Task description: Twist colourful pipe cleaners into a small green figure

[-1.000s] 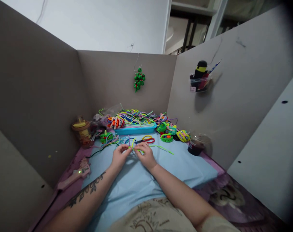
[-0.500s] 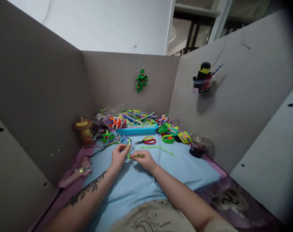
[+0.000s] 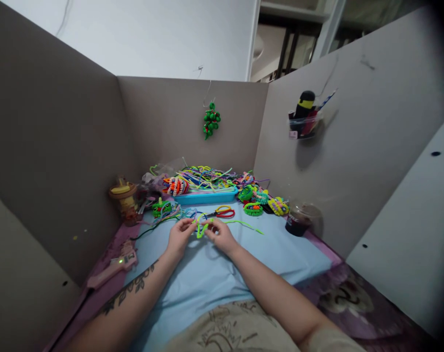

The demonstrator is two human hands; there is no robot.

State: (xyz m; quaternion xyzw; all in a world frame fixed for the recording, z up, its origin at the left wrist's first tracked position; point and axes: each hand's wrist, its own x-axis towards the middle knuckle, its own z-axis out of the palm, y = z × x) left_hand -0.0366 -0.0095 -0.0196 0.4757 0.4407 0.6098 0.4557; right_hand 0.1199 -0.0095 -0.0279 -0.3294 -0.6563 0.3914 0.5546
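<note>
A bright green pipe cleaner [image 3: 200, 232], bent into a loop or angle, is pinched between both hands above the blue cloth [image 3: 207, 274]. My left hand [image 3: 181, 236] grips its left side with thumb and forefinger. On the other side my right hand [image 3: 220, 235] pinches it too; the fingertips hide part of the bend. Just beyond the hands lie scissors [image 3: 224, 212] with red and yellow handles. Another green pipe cleaner [image 3: 245, 225] lies on the cloth right of my right hand.
A blue tray [image 3: 207, 197] heaped with colourful pipe cleaners stands at the back. Finished-looking fuzzy pieces [image 3: 252, 209] lie to its right. A pink glue gun [image 3: 115, 268] rests at left, a lidded cup [image 3: 123, 199] behind it. A dark drink cup [image 3: 298, 221] stands at right, near the partition.
My right hand has moved up and closer to my left hand, and the green pipe cleaner between them is bent into a sharper shape. The camera view has shifted slightly.
</note>
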